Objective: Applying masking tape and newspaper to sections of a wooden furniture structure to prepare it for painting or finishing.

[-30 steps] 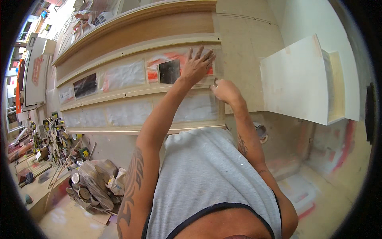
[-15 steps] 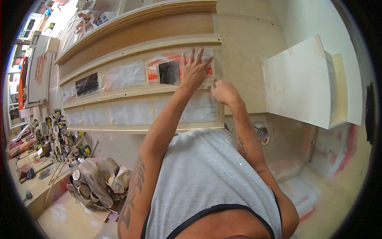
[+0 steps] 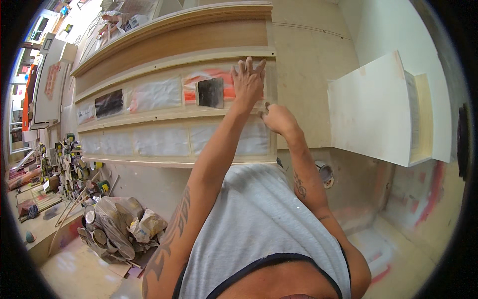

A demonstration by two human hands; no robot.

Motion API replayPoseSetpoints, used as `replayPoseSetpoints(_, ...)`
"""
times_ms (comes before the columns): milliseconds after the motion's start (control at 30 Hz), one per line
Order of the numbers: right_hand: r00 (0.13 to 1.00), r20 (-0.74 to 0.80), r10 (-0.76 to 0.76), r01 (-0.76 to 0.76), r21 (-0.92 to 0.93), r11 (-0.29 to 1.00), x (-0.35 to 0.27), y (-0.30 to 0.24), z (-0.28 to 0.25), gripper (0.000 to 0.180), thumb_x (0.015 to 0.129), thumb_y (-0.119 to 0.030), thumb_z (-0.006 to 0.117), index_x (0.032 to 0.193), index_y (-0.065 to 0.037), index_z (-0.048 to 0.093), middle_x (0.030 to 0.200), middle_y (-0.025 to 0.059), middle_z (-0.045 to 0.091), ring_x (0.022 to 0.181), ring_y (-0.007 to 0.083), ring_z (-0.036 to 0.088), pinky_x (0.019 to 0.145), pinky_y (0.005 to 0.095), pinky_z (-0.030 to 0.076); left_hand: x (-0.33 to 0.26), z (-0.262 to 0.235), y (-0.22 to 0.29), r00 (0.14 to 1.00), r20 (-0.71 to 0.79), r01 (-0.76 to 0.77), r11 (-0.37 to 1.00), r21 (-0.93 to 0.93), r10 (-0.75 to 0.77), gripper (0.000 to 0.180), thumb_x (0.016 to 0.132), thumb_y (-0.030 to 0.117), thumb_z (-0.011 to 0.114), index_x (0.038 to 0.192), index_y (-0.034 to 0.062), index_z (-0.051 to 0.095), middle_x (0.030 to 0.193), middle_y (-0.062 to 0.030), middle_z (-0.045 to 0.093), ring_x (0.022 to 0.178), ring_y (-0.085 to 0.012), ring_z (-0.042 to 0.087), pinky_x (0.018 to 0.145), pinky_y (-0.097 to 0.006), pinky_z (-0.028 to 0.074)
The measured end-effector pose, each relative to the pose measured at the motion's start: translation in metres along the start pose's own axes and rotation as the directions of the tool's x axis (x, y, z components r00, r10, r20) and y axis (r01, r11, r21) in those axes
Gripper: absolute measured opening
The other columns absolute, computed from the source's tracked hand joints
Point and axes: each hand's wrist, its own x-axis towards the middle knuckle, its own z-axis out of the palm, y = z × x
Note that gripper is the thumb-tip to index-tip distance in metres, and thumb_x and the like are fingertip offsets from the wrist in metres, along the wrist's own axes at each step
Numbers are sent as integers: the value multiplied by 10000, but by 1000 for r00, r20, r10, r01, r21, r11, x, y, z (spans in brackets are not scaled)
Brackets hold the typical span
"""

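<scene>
A long, pale wooden frame (image 3: 199,113) with rails and masked panels lies across the view in front of me. My left hand (image 3: 247,83) rests on it near the right end, fingers apart and fingertips at the upper rail (image 3: 209,61). Lower and to the right, my right hand (image 3: 279,119) is closed at the right end of the middle rail. Whatever its fingers hold, if anything, is hidden. A dark, flat square sheet (image 3: 210,92) lies left of my left hand on a red-and-white masked panel. Another dark sheet (image 3: 108,103) lies farther left.
A white box-like panel piece (image 3: 371,107) stands at the right. Below it on the floor is a round can (image 3: 324,172). At the lower left sit a plastic-covered heap with cans (image 3: 117,224) and many crowded tools and containers (image 3: 64,167).
My left hand has shifted slightly right, and its fingertips now reach the upper rail. My right hand has moved a little left and down, still closed. The view has tilted slightly.
</scene>
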Motion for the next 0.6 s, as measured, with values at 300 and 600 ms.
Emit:
replayPoseSetpoints(300,1000,17,6,-7,18,1000,-4,-2,-6,340,897,-266,643,1006,36,752,1035,296,716,1034,447,697,923,499,549,-22,7,-5,871,261,-450,889,81,417,589,987,426,570,1529,211,488,1629,-125,358,1523,-357,302,1225,-622,221)
replayPoseSetpoints(600,997,1,-72,72,4,997,3,-2,0,449,949,-340,616,1120,64,713,1089,321,691,1038,483,670,937,514,532,-9,-1,-29,921,124,-368,929,-32,369,627,996,444,564,1562,198,450,1665,-76,349,1556,-315,267,1261,-579,172)
